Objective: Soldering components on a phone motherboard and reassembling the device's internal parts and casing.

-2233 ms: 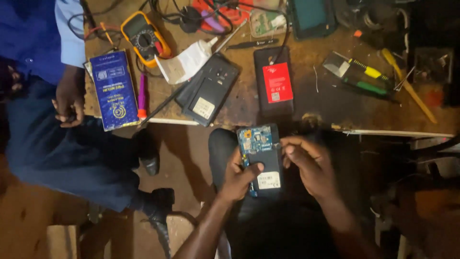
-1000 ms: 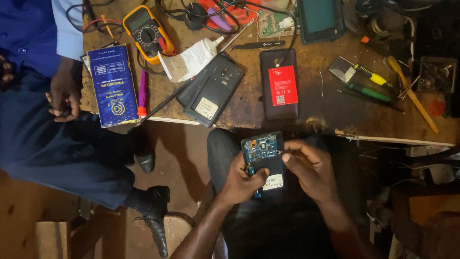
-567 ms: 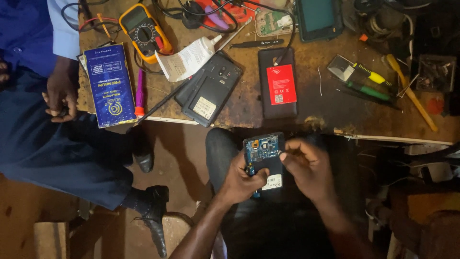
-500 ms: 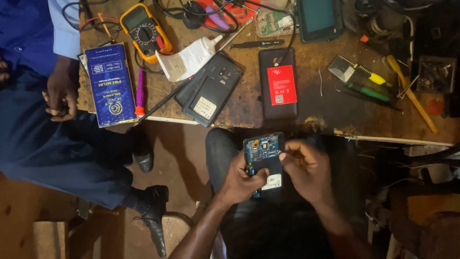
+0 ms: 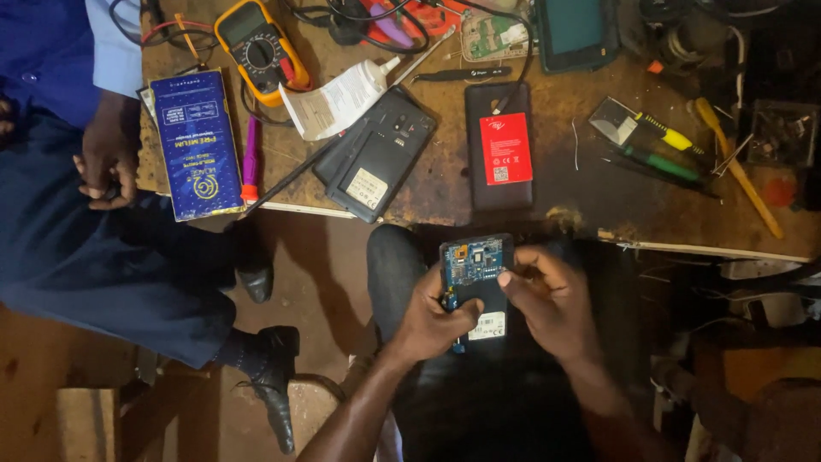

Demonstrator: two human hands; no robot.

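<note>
Phone (image 5: pixel 473 287) work is going on over the lap, just below the bench (image 5: pixel 556 184) edge: an opened handset, back cover off, blue board showing. The left hand (image 5: pixel 434 321) is gripping it from the left side, fingers curled shut around the lower edge, thumb lying across the dark middle. The right hand (image 5: pixel 547 299) is closing in from the right, fingers bent, thumb tip pressing near the board's right edge; whether it is pinching some small part there is too small to tell.

Doing this well probably means keeping the left grip firm but off the board, and letting the right thumb and fingertip work lightly, since the parts look delicate and the light is dim.

Both forearms are coming up from below, wrists angled inward toward each other.

On the bench are lying a second phone (image 5: pixel 499 145) with a red label, a black cover (image 5: pixel 376 154), a yellow meter (image 5: pixel 256 47) and screwdrivers (image 5: pixel 663 145). Another person's hand (image 5: pixel 107 162) is resting beside a blue box (image 5: pixel 198 144).
</note>
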